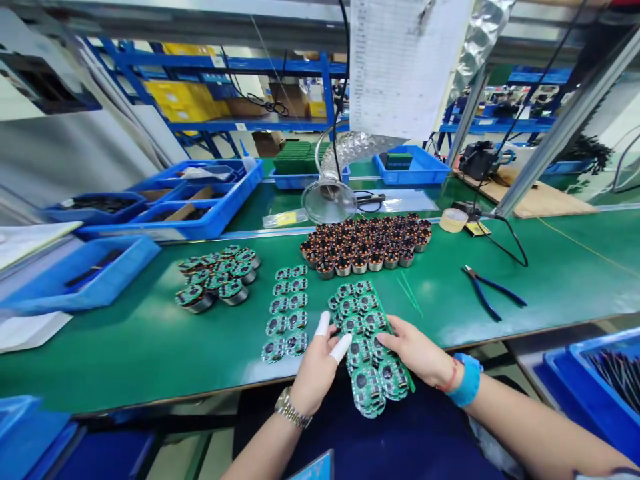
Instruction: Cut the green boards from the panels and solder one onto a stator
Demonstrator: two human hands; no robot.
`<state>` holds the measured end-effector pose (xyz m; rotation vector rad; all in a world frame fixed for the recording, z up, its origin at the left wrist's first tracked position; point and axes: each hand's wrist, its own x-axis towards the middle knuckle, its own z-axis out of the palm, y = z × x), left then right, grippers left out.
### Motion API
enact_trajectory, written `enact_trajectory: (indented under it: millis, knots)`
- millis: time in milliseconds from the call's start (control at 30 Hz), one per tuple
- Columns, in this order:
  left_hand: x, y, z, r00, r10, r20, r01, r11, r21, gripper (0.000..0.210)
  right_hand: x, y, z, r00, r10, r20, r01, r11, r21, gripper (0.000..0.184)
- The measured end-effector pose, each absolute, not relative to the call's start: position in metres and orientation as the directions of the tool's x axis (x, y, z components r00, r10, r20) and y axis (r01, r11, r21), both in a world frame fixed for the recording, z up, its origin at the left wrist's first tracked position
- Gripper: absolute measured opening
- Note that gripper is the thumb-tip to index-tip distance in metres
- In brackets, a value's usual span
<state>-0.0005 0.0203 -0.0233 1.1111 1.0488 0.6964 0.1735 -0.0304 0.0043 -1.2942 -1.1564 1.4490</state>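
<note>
Between my two hands is a stack of green circuit board panels, tilted over the table's front edge, with round boards in two columns. My left hand, with white finger cots on two fingers, grips the stack's left side. The right edge is held by my right hand, its thumb on top. A thin green strip lies along that edge. To the left, another panel of round circuit boards lies flat on the green table. Behind the stack stand rows of copper-wound motor stators.
Stators topped with green boards cluster at left. Blue-handled cutters and green strips lie at right. A fume-hose funnel hangs behind the stators. Tape and blue bins stand farther back.
</note>
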Motion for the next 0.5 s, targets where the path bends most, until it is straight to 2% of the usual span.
enact_trajectory:
  millis: [67,167,233,300,400,500]
  knots:
    - [0.002,0.023,-0.031,0.418,0.873,-0.249,0.159,0.2,0.967,0.075,0.181,-0.034,0.0,-0.042,0.993,-0.114,0.236,-0.101,-0.967,0.039]
    - [0.005,0.021,-0.035,0.469,0.883,-0.037,0.363,-0.154,0.919,0.058,0.192,-0.035,-0.009,0.006,0.999,-0.051,0.512,-0.047,-0.857,0.044]
    - [0.003,0.023,-0.031,0.492,0.864,0.11,0.512,-0.389,0.766,0.047,0.197,-0.034,-0.017,0.057,0.998,-0.026,0.606,-0.055,-0.793,0.048]
    - [-0.007,0.034,-0.027,0.516,0.823,0.237,0.599,-0.544,0.587,0.04,0.199,-0.034,-0.027,0.126,0.992,0.025,0.689,-0.069,-0.721,0.054]
    - [-0.039,0.063,-0.022,0.443,0.812,0.38,0.719,-0.575,0.39,0.038,0.199,-0.033,-0.035,0.155,0.982,0.112,0.809,-0.061,-0.584,0.059]
    - [-0.077,0.087,-0.02,0.334,0.863,0.379,0.843,-0.454,0.29,0.042,0.197,-0.031,-0.029,0.13,0.989,0.076,0.899,-0.085,-0.43,0.051]
